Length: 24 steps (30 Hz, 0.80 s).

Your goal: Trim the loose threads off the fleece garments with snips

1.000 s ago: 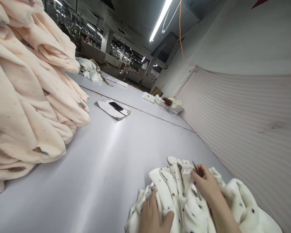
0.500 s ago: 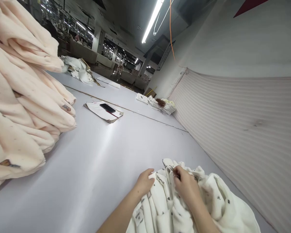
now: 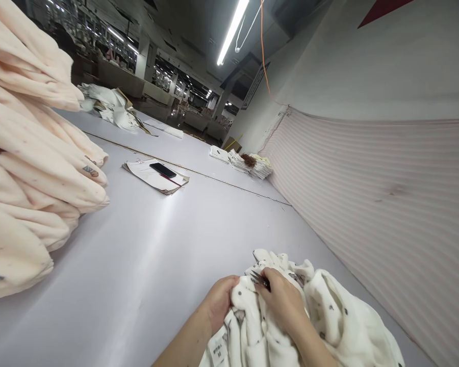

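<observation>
left hand [image 3: 220, 300]: pinches cloth [image 3: 251, 312], likely to steady it
right hand [image 3: 285, 300]: grips scissors [image 3: 260, 279], tips exposed, probably for control

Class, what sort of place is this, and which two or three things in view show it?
Probably a garment workshop or factory: heaped pale pink fabric, a broad worktable, and dotted white cloth with a label, where the right hand holds what look like small snips.
</observation>
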Each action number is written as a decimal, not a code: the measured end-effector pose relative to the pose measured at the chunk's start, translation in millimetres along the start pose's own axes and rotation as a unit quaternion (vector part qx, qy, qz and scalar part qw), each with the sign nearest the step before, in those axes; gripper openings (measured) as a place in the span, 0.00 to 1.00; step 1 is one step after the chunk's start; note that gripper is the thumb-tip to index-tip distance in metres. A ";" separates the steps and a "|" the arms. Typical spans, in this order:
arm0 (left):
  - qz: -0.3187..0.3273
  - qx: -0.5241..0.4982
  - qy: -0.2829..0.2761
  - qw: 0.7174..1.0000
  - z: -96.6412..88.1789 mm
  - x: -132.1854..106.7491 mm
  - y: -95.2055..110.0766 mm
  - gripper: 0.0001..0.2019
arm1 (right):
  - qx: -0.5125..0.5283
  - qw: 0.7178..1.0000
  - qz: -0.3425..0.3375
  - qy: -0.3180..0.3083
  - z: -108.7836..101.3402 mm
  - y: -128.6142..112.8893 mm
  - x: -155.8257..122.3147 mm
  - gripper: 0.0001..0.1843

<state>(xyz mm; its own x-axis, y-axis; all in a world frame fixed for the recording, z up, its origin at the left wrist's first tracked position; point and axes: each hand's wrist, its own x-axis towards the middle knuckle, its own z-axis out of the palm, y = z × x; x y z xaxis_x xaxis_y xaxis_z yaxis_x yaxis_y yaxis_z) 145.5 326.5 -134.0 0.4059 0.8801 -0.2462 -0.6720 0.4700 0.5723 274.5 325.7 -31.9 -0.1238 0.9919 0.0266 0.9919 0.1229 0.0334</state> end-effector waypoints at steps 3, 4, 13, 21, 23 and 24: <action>-0.016 -0.024 -0.008 1.000 1.8 -1.7 1.1 0.09 | 0.022 0.999 -0.030 -0.012 -6.5 0.9 -6.9 0.08; -0.018 -0.026 -0.010 0.999 2.3 -2.3 1.6 0.08 | 0.028 0.999 -0.039 -0.012 -7.8 0.4 -8.5 0.10; 0.017 0.039 0.026 0.999 7.5 -9.2 12.9 0.06 | 0.078 0.997 -0.029 -0.003 -7.0 -2.0 -5.2 0.14; 0.199 0.248 0.135 0.939 59.8 -52.6 -45.1 0.30 | 0.209 0.973 -0.032 -0.092 -8.7 17.7 7.8 0.15; 0.248 0.348 0.139 0.893 75.6 -57.0 -72.8 0.31 | 0.212 0.969 -0.044 -0.119 -10.7 20.6 7.2 0.10; 0.274 0.391 0.142 0.867 81.2 -57.5 -83.2 0.30 | 0.205 0.971 -0.041 -0.119 -11.9 22.5 6.9 0.11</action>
<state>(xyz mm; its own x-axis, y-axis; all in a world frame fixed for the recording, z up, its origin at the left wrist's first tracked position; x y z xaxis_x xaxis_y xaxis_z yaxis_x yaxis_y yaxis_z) 228.4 231.4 -103.9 -0.0858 0.9900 0.1116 -0.0447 -0.1158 0.9923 295.6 334.9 -19.0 -0.2411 0.9513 -0.1923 0.9134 0.1555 -0.3762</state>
